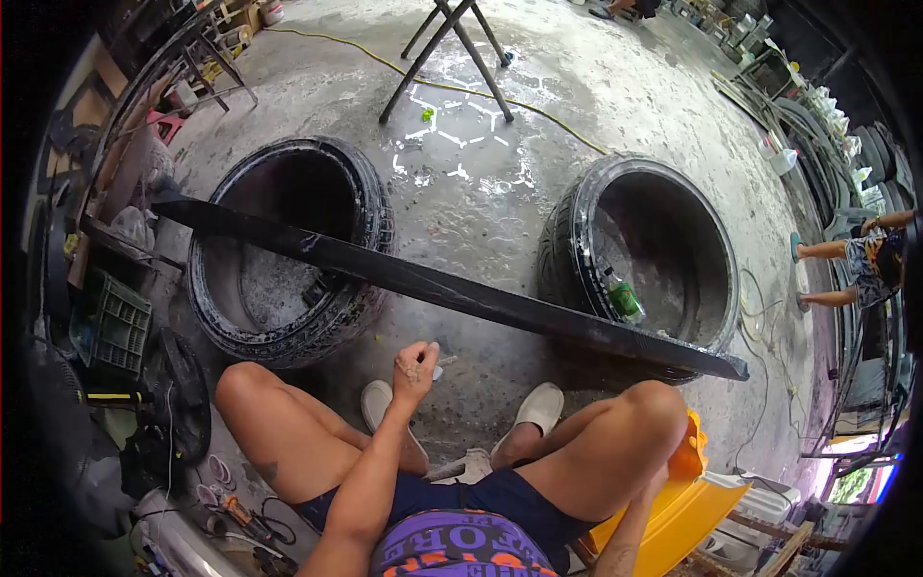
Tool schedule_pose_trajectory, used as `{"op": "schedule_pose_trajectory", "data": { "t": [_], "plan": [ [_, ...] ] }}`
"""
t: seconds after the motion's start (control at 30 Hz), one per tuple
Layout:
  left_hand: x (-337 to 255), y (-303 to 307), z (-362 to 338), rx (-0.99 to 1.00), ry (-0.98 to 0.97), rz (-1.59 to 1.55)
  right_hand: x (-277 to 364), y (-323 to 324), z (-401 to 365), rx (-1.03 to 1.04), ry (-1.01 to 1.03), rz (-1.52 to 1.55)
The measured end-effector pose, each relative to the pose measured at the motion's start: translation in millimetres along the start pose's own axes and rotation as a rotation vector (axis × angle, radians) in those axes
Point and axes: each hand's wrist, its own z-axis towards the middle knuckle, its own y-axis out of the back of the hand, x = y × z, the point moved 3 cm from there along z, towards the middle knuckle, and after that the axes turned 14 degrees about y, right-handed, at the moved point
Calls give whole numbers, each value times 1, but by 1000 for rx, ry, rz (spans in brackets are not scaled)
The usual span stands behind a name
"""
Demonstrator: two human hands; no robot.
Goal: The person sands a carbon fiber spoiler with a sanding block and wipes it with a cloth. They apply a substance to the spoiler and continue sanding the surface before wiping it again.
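Note:
My left hand (415, 373) is held above the floor between my knees, its fingers closed. A small pale bit shows beside it, but what the fingers hold, if anything, I cannot make out. In front of it a long black strip-like panel (423, 284) lies slantwise across the left tire (370, 197) and the right tire (558, 236). My right hand (658, 478) is down beside my right knee, near a crumpled orange-yellow thing (688, 452); its fingers are hidden behind the leg.
A green bottle (623, 296) lies inside the right tire. A black folding stand (452, 58) and a yellow hose (538, 111) are farther out on the wet floor. A green crate (115, 322) stands left, a yellow panel (663, 524) right. Another person (856, 260) stands at the far right.

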Motion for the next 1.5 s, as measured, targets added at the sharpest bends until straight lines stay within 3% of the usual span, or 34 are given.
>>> {"op": "schedule_pose_trajectory", "data": {
  "t": [0.13,0.37,0.5,0.57,0.63,0.67,0.73,0.8,0.83,0.9,0.97,1.03,1.07,1.13,1.23,1.4,1.5],
  "plan": [
    [-12,-11,-6,25,-37,23,-80,23,-26,-55,-180,18],
    [-79,-61,-28,159,-274,79,-116,16,-17,8,-255,56],
    [-124,-139,-38,461,-62,-166,-122,28,1,28,-238,82],
    [-144,-184,-37,536,-97,-249,-103,45,41,51,-69,43],
    [-168,-227,-38,579,-69,-292,-78,63,105,174,389,-521],
    [-179,-245,-38,589,-74,-341,-69,54,126,217,513,-639],
    [-194,-286,-33,602,-84,-392,8,-68,110,335,-20,461],
    [-188,-320,-16,622,201,-451,104,-207,39,676,-193,281],
    [-193,-315,-11,611,199,-455,116,-240,28,816,-191,174],
    [-191,-304,0,684,588,-518,136,-292,21,980,-175,72],
    [-171,-302,28,705,556,-583,147,-327,21,1275,-3,-326],
    [-166,-288,42,776,634,-1117,173,-352,14,1379,210,-511],
    [-171,-264,43,750,706,-1130,182,-364,14,1416,299,-580],
    [-172,-211,47,636,678,-1113,202,-388,1,1445,587,-771],
    [-159,-158,56,523,648,-1120,185,-412,-32,1456,685,-826],
    [-116,-112,79,308,564,-1174,96,-426,-93,1355,619,-653],
    [-111,-82,69,217,577,-1121,77,-426,-121,1310,560,-575]
  ]
}}
